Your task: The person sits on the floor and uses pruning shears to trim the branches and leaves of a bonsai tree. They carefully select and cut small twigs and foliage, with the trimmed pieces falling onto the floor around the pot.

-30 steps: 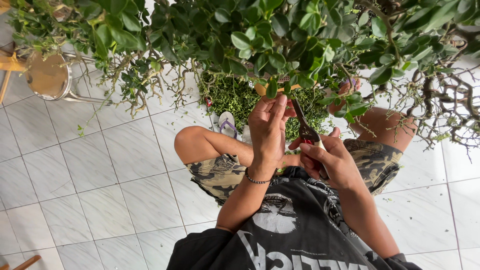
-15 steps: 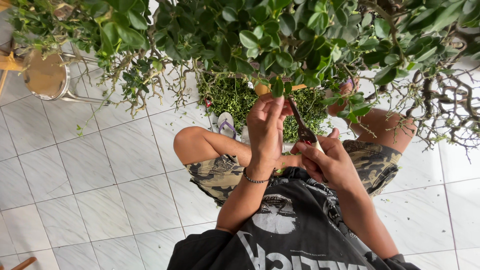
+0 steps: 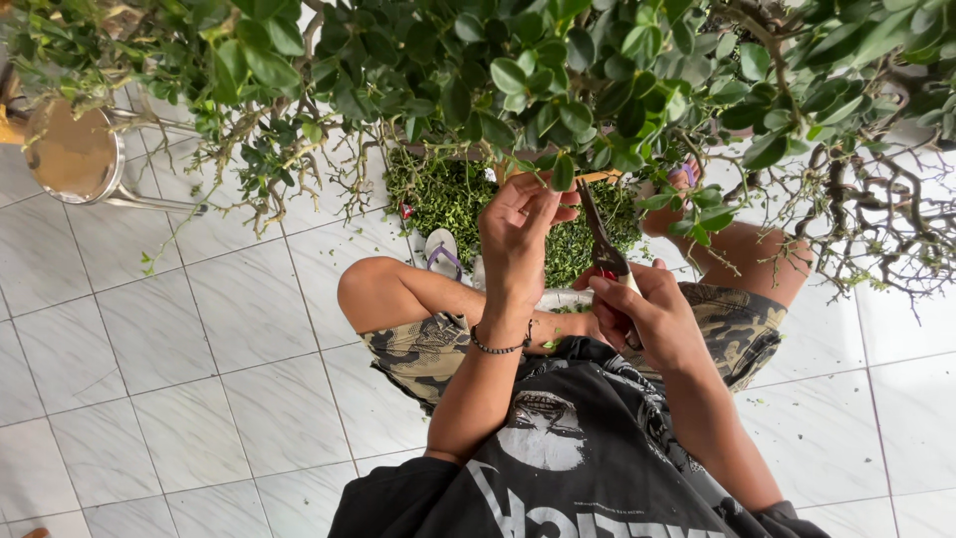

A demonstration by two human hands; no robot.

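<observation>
Since a second ago, left hand (image 3: 518, 234) has crept slightly up into the foliage; scissors (image 3: 601, 239) hardly shifted. Round metal stool (image 3: 72, 154) far left on white tiled floor (image 3: 149, 349). Bushy plant (image 3: 478, 70) spans the top. Left hand, beaded bracelet (image 3: 501, 347) at wrist, fingertips pinched together on a small leaf (image 3: 563, 171). Heap of green clippings (image 3: 448, 194) behind it, sandal (image 3: 441, 251) beside. Right hand (image 3: 642, 314) closed around scissor handles, blades pointing up just beside the pinched leaf
</observation>
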